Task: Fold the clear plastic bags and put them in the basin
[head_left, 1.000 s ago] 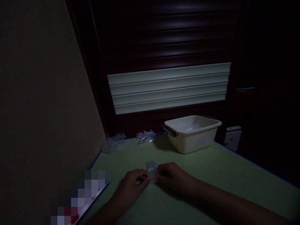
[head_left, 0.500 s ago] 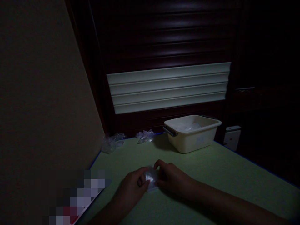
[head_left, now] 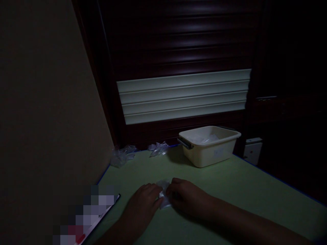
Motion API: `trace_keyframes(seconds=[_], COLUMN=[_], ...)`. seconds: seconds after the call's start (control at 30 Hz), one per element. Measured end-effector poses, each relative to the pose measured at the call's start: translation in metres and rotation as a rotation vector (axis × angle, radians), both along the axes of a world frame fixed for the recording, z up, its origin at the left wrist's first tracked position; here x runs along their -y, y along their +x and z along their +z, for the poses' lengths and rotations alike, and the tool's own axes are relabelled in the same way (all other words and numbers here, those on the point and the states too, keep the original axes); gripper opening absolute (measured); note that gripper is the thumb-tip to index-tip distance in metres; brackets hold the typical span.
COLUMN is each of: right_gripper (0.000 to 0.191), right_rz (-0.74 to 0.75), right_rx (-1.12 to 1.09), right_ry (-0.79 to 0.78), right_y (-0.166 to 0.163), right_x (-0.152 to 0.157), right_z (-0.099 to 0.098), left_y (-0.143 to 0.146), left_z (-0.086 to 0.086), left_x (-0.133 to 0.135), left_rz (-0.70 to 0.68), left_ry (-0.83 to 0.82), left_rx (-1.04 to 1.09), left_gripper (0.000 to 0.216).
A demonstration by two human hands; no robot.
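A small clear plastic bag (head_left: 165, 203) lies on the green tabletop between my two hands. My left hand (head_left: 143, 203) is at its left side, fingers curled and thumb on the bag's near left edge. From the right, my right hand (head_left: 185, 195) has its fingers bent in and pressed together on the bag's right side. The dim light hides whatever may be inside the bag and the exact finger contact.
A cream plastic bin (head_left: 211, 153) with dark handles stands at the back right, with clear bags inside. Crumpled clear plastic (head_left: 122, 156) lies at the back left corner, and another crumpled bag (head_left: 158, 148) beside it. A blurred-out flat item (head_left: 94, 214) is at the left edge.
My right fingers have closed down onto the bag from a more open curl. My left hand has rolled over slightly, its fingers drawn closer together. The bag stays in about the same place.
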State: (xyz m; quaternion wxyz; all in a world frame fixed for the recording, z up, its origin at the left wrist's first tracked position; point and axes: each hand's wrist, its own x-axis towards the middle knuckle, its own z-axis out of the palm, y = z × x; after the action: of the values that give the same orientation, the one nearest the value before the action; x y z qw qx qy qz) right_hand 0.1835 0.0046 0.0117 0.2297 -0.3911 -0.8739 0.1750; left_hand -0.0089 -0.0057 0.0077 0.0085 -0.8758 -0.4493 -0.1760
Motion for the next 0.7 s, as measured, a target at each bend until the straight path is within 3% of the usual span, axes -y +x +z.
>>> trace_keyframes(seconds=[0.2,0.5,0.7], right_gripper=[0.014,0.018,0.017], right_rz=[0.014,0.112,0.142], right_rx=[0.054,0.278,0.345], right_ry=[0.007,0.245,0.284], right_y=[0.000,0.005,0.012], right_x=[0.003,0.004,-0.004], right_z=[0.004,0.008,0.006], left_y=[-0.001,-0.003,-0.006], left_z=[-0.003,-0.004,-0.010], left_x=[-0.004,-0.008,-0.010], left_rz=[-0.091,-0.124,-0.147], left_ry=[-0.018,-0.018,0.007], left_rx=[0.008,0.032,0.006], left_gripper=[0.014,0.016,0.018])
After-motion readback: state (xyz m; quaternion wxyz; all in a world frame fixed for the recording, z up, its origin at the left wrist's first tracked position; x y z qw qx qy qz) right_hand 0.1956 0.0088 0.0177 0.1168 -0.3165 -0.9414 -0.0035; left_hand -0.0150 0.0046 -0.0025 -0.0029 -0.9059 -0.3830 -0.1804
